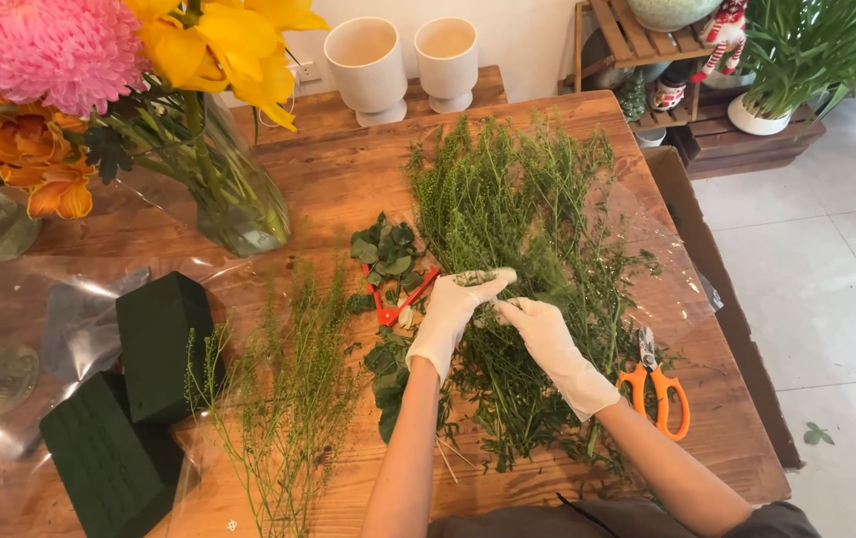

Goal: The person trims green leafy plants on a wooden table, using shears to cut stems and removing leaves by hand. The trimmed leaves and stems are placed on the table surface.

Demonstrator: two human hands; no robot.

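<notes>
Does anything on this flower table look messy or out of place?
Mostly tidy. Stripped leaves lie scattered around the red snips beside the left hand, and one stray leaf sits on the floor tiles.

A florist's work space. A wooden table (348, 179) carries a heap of cut greenery (518, 229) at its middle, loose sprigs (288, 399) near the front edge, two dark green foam blocks (129, 399) at the left edge on clear wrap (9, 319), and orange scissors (659, 389) near the right edge. Vases of pink, yellow and orange blooms (99, 60) stand at the far left corner. White pots (403, 65) sit at the far edge, and a potted plant (797, 50) stands by a slatted shelf (637, 35).
</notes>
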